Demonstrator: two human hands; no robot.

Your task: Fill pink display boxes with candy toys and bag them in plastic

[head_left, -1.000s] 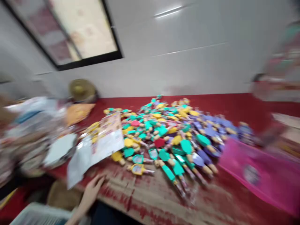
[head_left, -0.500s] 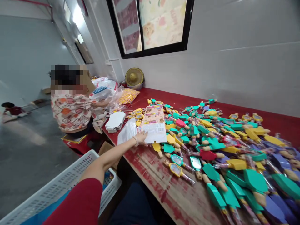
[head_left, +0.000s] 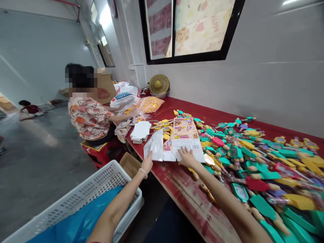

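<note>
A flat printed cardboard box (head_left: 186, 135), pink with a white lower flap, lies on top of the toys on the red table. My right hand (head_left: 186, 157) rests on its lower part with fingers spread. Against the box's left side is a translucent plastic sheet (head_left: 155, 145). My left hand (head_left: 147, 163), with a band at the wrist, pinches the lower edge of that sheet at the table's edge; the fingertips are partly hidden. Just left of the plastic stands a stack of white cards (head_left: 140, 131).
Paddle-shaped toys (head_left: 235, 152) in green, yellow, red and purple cover the right of the red table (head_left: 174, 189). A white crate (head_left: 113, 167) with blue plastic stands lower left. A co-worker (head_left: 88, 116) sits by a bag of yellow pieces (head_left: 152, 104). A straw hat (head_left: 159, 84) leans against the wall.
My left hand has shifted from the box's lower corner to the plastic sheet. My right hand has come into view and lies on the box. The view has swung left.
</note>
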